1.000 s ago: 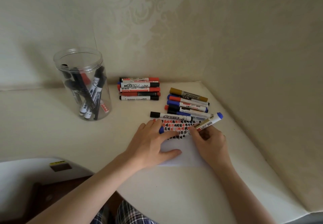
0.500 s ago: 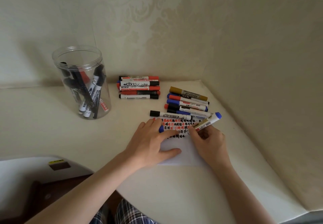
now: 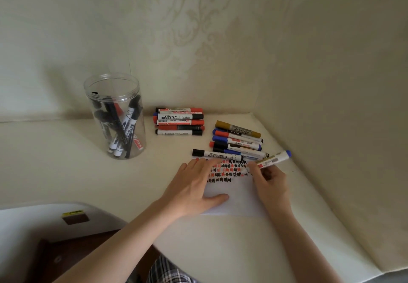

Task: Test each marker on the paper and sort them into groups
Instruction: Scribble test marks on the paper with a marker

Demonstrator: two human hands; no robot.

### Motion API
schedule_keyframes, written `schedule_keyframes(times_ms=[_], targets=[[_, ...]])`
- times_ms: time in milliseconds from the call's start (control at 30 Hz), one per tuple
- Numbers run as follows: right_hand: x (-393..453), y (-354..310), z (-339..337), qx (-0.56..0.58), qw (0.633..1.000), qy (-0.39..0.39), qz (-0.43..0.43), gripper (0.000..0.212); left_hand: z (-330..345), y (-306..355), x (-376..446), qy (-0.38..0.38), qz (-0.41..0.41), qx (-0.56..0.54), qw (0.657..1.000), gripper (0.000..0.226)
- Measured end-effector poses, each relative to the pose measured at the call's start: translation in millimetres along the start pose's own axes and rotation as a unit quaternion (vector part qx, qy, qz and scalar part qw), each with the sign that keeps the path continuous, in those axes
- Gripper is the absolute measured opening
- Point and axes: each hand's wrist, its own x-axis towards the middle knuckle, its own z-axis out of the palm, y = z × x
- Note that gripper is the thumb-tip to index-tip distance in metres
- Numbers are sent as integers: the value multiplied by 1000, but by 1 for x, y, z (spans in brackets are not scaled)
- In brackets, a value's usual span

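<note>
A white sheet of paper (image 3: 237, 196) lies on the table, its upper part covered with rows of black and red marks. My left hand (image 3: 192, 189) lies flat on the paper's left side, fingers spread. My right hand (image 3: 270, 182) grips a white marker with a blue end (image 3: 276, 159), its tip down on the paper near the marks. A blue cap seen earlier under my left fingers is hidden now. Just beyond the paper lie two marker groups: a stack of red and black ones (image 3: 179, 121) and a mixed row (image 3: 237, 139) topped by a gold marker.
A clear plastic jar (image 3: 114, 115) holding several black and red markers stands at the back left. The cream table (image 3: 66, 163) meets patterned walls behind and on the right. A white chair edge (image 3: 55, 218) and dark floor show at lower left.
The right hand has shifted the marker a little along the paper, and the left fingers now cover the blue cap; otherwise the hands stay in place.
</note>
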Motion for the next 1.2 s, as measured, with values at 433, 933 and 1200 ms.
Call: schedule_keyframes(times_ms=[433,933,1200], targets=[[-40,-35,-4,270,953,-94,98,28,-38,2,-21,33,-116,-391,913,31],[-71,-47,12,233,966,-105,43,33,-49,31,-31,71,-100,-421,899,18],[-70,-48,13,248,956,-142,62,41,-45,33,-32,114,-113,-423,892,16]])
